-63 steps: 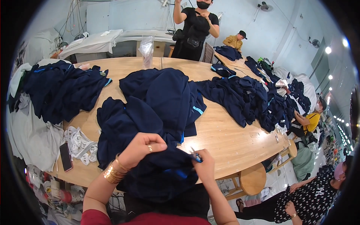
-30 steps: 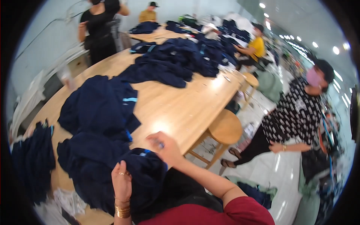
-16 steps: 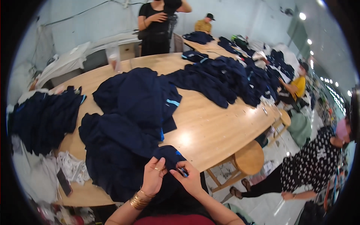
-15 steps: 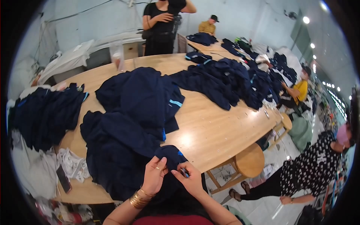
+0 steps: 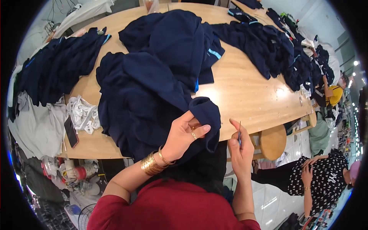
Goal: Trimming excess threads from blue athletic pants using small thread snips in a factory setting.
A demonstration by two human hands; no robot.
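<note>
With thumb and fingers closed, my left hand (image 5: 183, 138) grips the open end of a dark navy garment (image 5: 205, 113) near the table's front edge. Gold bangles ring that wrist. The rest of the garment spreads leftward over the table in loose folds. My right hand (image 5: 242, 155), apart from the cloth on its right side, holds a small pair of thread snips (image 5: 240, 137) with a bluish body. The thin pointed blade sticks up past the fingertips. Much of the snips is hidden in the fingers.
On the wooden table (image 5: 245, 103) lie more navy garments (image 5: 59, 67) at left and a long heap (image 5: 264, 50) at right. White cloth strips (image 5: 82, 115) and a phone (image 5: 71, 132) rest at the left edge. A round stool (image 5: 273, 142) and a person (image 5: 318, 180) are at right.
My right hand has moved away from the cloth to the right, with the snips now pointing up. My left hand has lifted and turned the garment's end. The view has tilted downward.
</note>
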